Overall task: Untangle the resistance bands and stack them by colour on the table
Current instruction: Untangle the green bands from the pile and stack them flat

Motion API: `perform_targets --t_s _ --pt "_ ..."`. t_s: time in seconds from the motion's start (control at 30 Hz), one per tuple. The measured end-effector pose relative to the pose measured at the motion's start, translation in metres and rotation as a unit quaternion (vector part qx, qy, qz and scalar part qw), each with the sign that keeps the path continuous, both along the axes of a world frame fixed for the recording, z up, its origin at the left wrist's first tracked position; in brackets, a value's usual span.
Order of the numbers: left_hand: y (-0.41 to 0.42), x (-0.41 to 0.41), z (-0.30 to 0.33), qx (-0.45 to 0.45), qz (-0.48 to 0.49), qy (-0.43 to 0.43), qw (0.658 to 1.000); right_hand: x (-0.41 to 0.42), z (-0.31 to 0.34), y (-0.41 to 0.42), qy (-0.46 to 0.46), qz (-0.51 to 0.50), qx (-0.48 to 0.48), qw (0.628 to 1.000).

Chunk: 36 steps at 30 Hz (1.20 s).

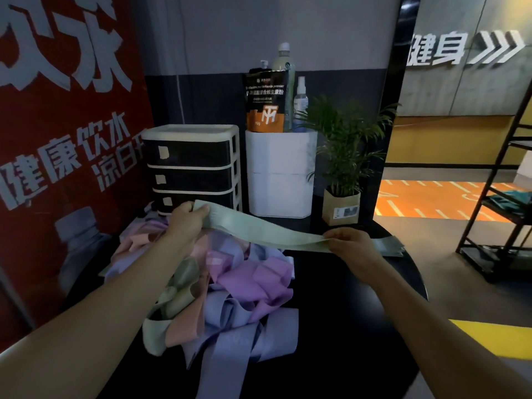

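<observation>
Green band [267,230] stretched flat between both hands, clear above the desk [345,298], most likely to free it from the tangle and check for twists before laying it down. Left hand [187,223] pinching one end, thumb on top, raised just over the back of the heap. Right hand [349,240] gripping the other end lower and further right, fingers curled round the strip. Just beyond the right hand, lying flat on the desk, a darker green piece [388,246], probably the start of a green stack, which would explain the band being carried toward that side.

Tangled heap [227,283] of purple, lilac, pink and green bands piled on the left half of the desk, loops crossing over one another, one lilac strip trailing toward the near edge. Plenty left to sort, by the look of it; no other colour stack visible.

Behind the heap, a small drawer unit [193,165], a white bin [280,174] topped with a pouch [266,102] and bottles, and a potted plant [344,168] near the stacking spot, fronds reaching out over that corner. Red poster [63,125] at left, a black rack [501,197] on the floor at right, well apart from the work
</observation>
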<state>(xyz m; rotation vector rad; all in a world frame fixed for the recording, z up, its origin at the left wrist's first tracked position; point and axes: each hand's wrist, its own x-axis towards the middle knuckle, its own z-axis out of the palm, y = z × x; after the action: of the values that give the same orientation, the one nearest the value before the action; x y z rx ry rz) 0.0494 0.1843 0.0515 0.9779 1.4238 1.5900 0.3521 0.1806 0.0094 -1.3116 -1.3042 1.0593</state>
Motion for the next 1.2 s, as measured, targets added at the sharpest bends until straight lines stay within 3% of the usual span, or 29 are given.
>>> perform_targets --t_s 0.17,0.33,0.47,0.57,0.87,1.2 --pt "0.019 0.029 -0.007 -0.006 -0.012 0.039 0.999 0.03 -0.004 0.01 0.108 -0.021 -0.022 0.994" --pt "0.04 0.058 -0.015 -0.023 -0.034 0.091 0.995 0.066 -0.011 0.028 0.005 -0.078 0.001 0.997" --pt "0.058 0.081 -0.026 -0.034 -0.051 0.118 0.991 0.095 -0.013 0.045 -0.104 -0.198 0.016 0.975" --pt "0.079 0.101 -0.036 -0.042 -0.053 0.176 0.982 0.115 -0.012 0.056 -0.16 -0.234 0.032 0.959" --pt "0.108 0.14 -0.066 -0.071 -0.039 0.424 0.902 0.141 -0.033 0.081 -0.235 -0.277 0.011 0.932" --pt "0.117 0.135 -0.094 -0.095 -0.045 0.437 0.893 0.142 -0.056 0.094 -0.292 -0.267 0.003 0.918"
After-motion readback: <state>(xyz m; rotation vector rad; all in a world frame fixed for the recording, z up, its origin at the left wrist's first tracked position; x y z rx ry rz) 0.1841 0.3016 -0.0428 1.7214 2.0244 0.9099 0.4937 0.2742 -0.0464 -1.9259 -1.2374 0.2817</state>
